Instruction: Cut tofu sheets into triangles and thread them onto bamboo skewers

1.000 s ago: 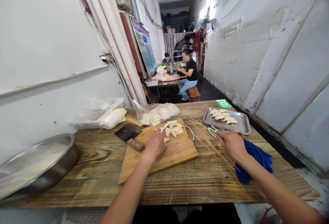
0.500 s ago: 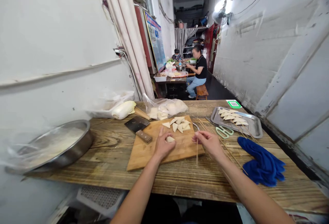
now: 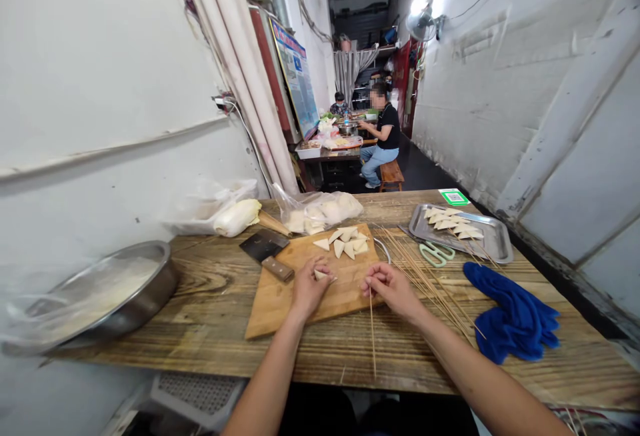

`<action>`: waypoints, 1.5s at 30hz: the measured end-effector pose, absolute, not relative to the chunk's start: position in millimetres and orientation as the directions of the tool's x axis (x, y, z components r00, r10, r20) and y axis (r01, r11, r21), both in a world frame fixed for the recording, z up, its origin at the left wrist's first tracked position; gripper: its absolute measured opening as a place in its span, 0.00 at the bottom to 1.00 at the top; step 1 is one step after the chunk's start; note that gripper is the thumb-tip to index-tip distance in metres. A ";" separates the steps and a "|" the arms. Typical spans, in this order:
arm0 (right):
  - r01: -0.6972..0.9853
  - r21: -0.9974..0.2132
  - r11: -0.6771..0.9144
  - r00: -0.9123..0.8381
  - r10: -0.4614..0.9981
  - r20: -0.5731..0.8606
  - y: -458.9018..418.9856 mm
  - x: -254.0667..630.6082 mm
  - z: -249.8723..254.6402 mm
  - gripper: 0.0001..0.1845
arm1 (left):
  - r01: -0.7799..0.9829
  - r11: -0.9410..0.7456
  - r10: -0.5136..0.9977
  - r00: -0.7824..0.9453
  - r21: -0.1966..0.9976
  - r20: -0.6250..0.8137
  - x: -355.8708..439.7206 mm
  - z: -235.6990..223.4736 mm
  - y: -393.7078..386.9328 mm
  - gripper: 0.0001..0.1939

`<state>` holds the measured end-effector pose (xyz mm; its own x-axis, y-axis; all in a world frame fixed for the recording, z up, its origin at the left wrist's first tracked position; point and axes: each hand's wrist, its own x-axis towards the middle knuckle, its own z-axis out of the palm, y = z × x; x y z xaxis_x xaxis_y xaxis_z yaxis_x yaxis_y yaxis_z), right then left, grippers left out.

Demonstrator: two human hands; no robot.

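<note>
The person's left hand (image 3: 309,288) pinches a pale triangular piece (image 3: 320,276) between thumb and fingers, above the cutting board (image 3: 270,306). Beside it, apart, the right hand (image 3: 389,287) pinches a thin skewer (image 3: 373,343), which runs from the fingertips toward the near edge of the bench (image 3: 210,319). More cut triangles (image 3: 349,247) lie on the board beyond both hands; loose skewers (image 3: 425,283) lie right of it.
</note>
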<state>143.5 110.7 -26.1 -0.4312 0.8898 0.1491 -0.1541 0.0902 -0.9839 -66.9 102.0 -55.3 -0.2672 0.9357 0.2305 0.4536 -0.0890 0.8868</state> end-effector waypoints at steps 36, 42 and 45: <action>0.613 -0.547 0.571 -0.356 0.817 0.454 117.3 159.0 -48.1 0.17 | 0.055 0.129 0.986 -0.116 0.990 -0.122 -80.0 -22.7 127.7 0.20; 0.509 -0.562 0.652 -0.364 0.755 0.545 112.4 151.4 -53.1 0.17 | -0.232 0.000 0.978 -0.205 0.973 -0.049 -74.8 -37.8 113.7 0.16; 0.468 -0.580 0.667 -0.365 0.743 0.560 106.7 147.5 -53.2 0.17 | -0.481 0.039 0.957 -0.234 0.876 -0.171 -72.2 -38.6 113.3 0.11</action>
